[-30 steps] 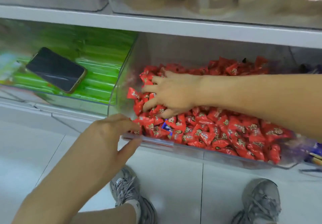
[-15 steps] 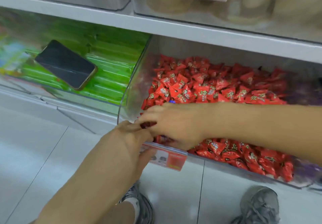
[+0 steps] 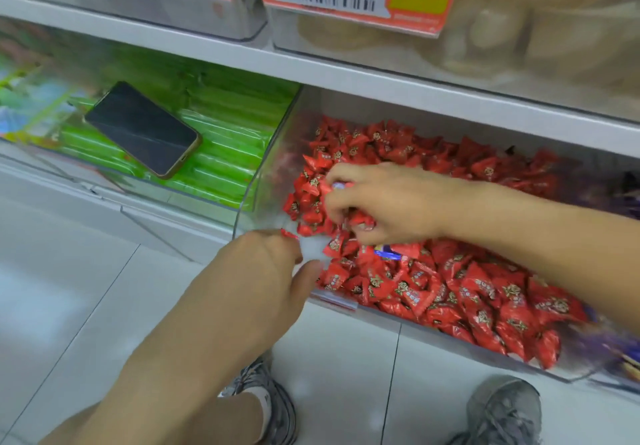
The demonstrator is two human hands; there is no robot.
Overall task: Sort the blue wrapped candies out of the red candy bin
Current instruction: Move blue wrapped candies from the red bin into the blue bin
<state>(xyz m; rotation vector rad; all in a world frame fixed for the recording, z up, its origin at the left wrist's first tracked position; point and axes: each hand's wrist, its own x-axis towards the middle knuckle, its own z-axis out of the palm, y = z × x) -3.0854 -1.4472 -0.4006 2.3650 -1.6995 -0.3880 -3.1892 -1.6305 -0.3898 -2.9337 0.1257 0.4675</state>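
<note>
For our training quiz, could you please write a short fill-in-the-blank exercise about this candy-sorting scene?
1. The phone lies on the ____ packets.
2. The right hand digs in the bin of ____ candies.
3. A ____ candy shows just below the right hand.
4. The left hand is at the bin's ____ edge.

Missing words: green; red; blue; front
</note>
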